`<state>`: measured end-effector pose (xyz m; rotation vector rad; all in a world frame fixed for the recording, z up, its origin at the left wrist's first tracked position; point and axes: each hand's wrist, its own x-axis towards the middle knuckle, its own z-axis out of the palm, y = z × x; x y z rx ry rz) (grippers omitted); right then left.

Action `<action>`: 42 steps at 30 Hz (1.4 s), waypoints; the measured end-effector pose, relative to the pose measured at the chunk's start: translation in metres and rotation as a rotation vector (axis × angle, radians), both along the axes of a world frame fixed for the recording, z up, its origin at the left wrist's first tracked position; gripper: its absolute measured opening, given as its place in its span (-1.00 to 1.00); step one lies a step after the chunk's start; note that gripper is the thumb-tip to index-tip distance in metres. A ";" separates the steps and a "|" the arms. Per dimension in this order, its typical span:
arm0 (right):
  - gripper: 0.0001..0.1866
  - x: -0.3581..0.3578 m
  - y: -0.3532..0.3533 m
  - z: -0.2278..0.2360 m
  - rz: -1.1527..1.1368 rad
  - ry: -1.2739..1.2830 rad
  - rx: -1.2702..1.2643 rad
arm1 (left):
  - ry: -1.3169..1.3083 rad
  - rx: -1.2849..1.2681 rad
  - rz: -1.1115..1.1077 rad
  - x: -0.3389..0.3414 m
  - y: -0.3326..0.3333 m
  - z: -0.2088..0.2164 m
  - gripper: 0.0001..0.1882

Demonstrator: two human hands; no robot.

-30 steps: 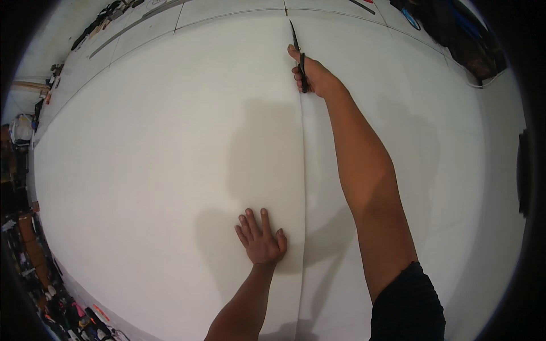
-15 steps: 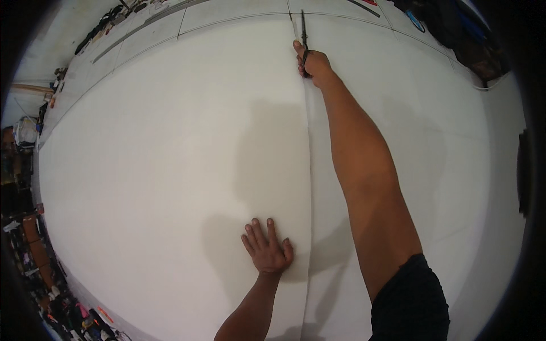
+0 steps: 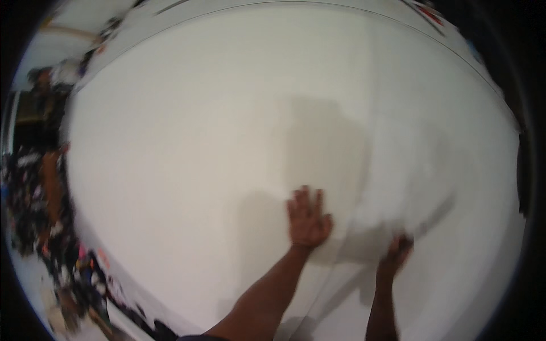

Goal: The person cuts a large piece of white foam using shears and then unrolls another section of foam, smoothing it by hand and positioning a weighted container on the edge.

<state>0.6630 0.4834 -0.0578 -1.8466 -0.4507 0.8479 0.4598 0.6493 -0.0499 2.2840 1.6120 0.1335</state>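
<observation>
My left hand (image 3: 308, 220) lies flat with its fingers spread on a large white sheet (image 3: 187, 142), left of the sheet's long edge. To the right of that edge, my right hand (image 3: 393, 258) is closed around the dark handle of a pair of scissors (image 3: 437, 213). The blades point away toward the far right and are smeared by motion, so I cannot tell whether they are apart. Beneath them is more white surface (image 3: 460, 153). It is too plain to tell whether the sheet is cloth or paper.
Along the left side lies a crowded row of mixed items (image 3: 54, 199), blurred. A thin dark strip (image 3: 170, 7) shows at the far left edge, and a red object (image 3: 430, 16) at the far right. A dark object (image 3: 522, 173) stands at the right rim.
My right hand has come back from the sheet's far edge with the scissors, which now point off to the right. My left hand stays flat on the sheet. The view has shifted.
</observation>
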 end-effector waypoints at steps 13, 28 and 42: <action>-0.30 -0.173 -0.257 -0.004 -0.176 -0.972 -0.613 | -0.028 0.205 -0.058 0.007 -0.047 -0.006 -0.31; -0.48 -0.199 -0.334 0.061 -0.367 -0.654 -0.044 | 0.072 -0.342 -0.567 -0.317 -0.255 0.186 -0.63; -0.68 -0.437 -0.809 0.073 -0.268 -0.443 -0.608 | -0.199 -0.258 0.710 -0.795 -0.622 0.087 -0.76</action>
